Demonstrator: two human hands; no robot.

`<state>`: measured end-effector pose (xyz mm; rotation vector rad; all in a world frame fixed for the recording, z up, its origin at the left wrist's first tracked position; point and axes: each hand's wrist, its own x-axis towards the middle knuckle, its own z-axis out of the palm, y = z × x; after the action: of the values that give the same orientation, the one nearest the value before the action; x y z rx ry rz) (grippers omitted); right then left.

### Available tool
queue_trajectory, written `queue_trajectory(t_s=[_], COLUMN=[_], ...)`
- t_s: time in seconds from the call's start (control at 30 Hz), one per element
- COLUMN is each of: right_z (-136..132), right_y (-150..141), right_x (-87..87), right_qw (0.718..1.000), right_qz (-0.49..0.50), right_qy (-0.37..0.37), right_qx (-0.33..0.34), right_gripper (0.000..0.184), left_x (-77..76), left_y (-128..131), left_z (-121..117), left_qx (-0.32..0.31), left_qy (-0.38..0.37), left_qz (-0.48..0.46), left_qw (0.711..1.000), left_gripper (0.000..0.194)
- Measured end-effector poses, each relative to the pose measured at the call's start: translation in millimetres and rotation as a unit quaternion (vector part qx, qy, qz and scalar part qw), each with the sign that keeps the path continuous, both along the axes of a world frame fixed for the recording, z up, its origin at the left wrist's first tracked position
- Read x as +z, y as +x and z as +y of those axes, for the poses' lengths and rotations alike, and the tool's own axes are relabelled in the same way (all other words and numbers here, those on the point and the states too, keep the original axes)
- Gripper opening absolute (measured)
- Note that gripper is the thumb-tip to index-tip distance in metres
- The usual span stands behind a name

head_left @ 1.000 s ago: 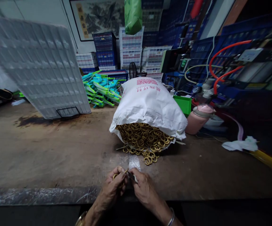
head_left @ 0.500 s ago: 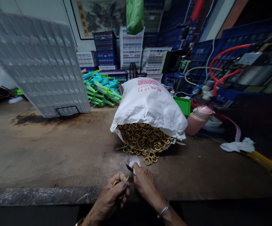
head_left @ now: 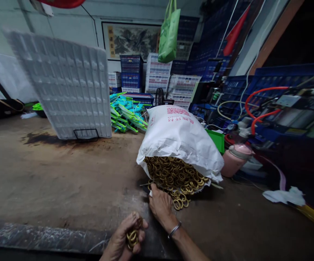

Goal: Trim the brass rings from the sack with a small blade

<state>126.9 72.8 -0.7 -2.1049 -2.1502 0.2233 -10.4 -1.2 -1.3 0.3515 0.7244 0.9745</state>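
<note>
My left hand (head_left: 128,233), closed around several gold-coloured metal rings (head_left: 132,239), is over the table's front edge. My right hand (head_left: 160,204) reaches to the loose rings at the mouth of a white woven sack (head_left: 178,137). Its fingers are closed; a small white bit shows beside them, and the dark-bladed knife seen in them half a second ago is mostly hidden now. Gold rings (head_left: 173,174) fill the sack's opening. A few spilled rings (head_left: 180,201) lie on the table right of my right hand.
A ribbed pale panel (head_left: 72,87) stands on the brown table (head_left: 64,181) at left. Behind the sack lie teal and green plastic pieces (head_left: 126,112). A pink bottle (head_left: 235,159), a green tray (head_left: 216,139) and a white cloth (head_left: 284,196) are at right. Stacked crates (head_left: 158,72) stand behind.
My right hand has moved forward to the rings at the sack's mouth, and its blade no longer shows clearly. My left hand has turned, showing more rings. The view has tilted upward.
</note>
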Motion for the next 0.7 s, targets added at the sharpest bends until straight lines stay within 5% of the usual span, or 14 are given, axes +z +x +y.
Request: queue_trajectory(t_s=[0.3,0.7], right_z=[11.0,-11.0], right_y=[-2.0,24.3], right_x=[-10.0,-17.7], right_qw=[1.0,0.987], right_qz=[-0.02,0.119], right_qy=[0.0,0.024], right_qx=[-0.018,0.1], right_gripper=[0.017,0.011], left_x=[-6.7,-14.8], left_y=[-3.3,-9.1], left_z=[5.5,7.5], left_qx=[-0.022,0.01], left_qy=[-0.006,-0.047], left_qz=[-0.024,-0.087], left_qw=[0.999,0.995], left_gripper=[0.013,0.021])
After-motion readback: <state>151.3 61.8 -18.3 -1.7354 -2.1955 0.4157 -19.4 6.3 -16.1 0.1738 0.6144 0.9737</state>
